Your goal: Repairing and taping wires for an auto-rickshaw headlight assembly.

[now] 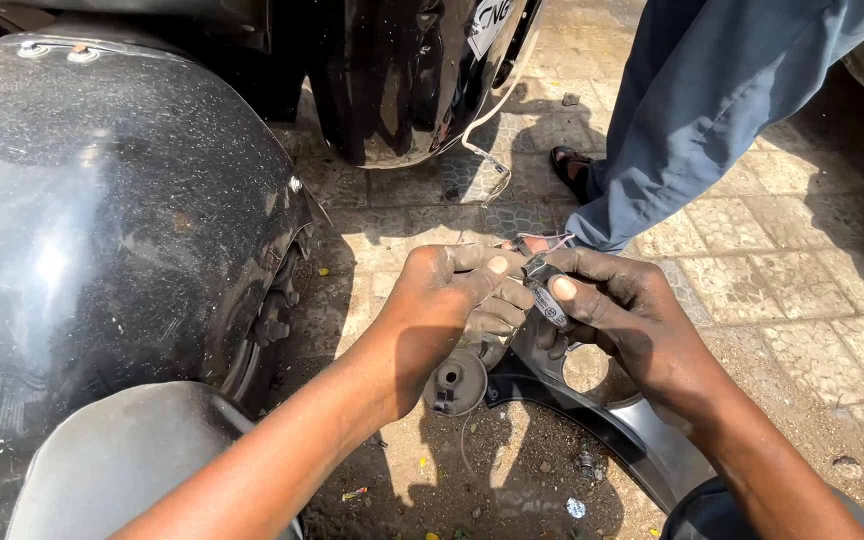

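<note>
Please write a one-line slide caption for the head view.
Left hand and right hand pinch a small dark plastic part beside a dusty black mudguard.

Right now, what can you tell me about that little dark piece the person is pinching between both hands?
The small dark part looks like black plastic or metal with a pale label along one side, though it is too small to identify. It sits tilted, pinched between the thumb and fingers of the left hand and the right hand. Thin wires loop from its top. It is held above the paved ground, over a black curved panel.
</note>
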